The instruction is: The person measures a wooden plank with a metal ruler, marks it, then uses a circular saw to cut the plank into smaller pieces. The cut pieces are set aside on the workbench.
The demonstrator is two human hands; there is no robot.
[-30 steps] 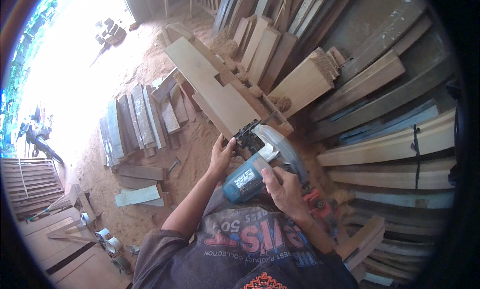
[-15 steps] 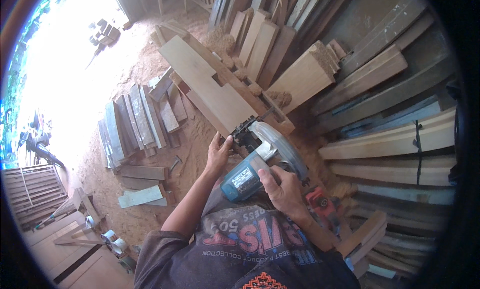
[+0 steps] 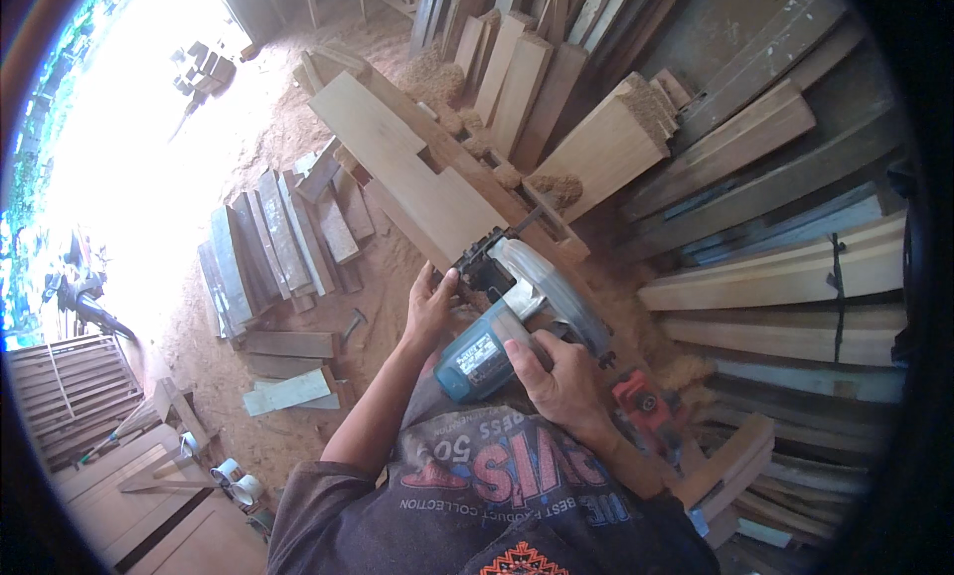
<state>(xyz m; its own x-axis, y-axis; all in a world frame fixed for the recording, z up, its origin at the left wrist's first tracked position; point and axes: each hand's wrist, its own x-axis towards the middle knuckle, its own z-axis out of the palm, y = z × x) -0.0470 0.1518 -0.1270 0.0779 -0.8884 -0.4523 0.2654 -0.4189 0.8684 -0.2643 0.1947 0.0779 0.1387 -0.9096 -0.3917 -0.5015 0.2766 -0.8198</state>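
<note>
Head view: circular saw (image 3: 479,358), teal motor body, sits across the near end of a pale board (image 3: 397,167), front of its black base plate (image 3: 483,267) at the board edge. Board lies flat, running away up-left; square notch in its right edge. Under it, thick timber worktop (image 3: 485,184), with sawdust along the right side. Saw's grey blade guard (image 3: 561,285) is on the right, clear of the board's left side.

Right hand (image 3: 561,376): fingers closed round the saw's rear handle, thumb along the top. Left hand (image 3: 429,305): at the left end of the base plate, by the board's near left corner, thumb over the plate; can't tell if those fingers are clamped on plate or board, contact partly hidden.

Red tool (image 3: 648,401) beside the right forearm. On the floor left: row of boards (image 3: 283,239), hammer (image 3: 353,323), pale bluish plank (image 3: 286,394). Right: wide plank (image 3: 608,150) with a sawdust heap (image 3: 556,190) on its near end, then long planks (image 3: 755,275) crossed by a black strap (image 3: 837,287).
</note>
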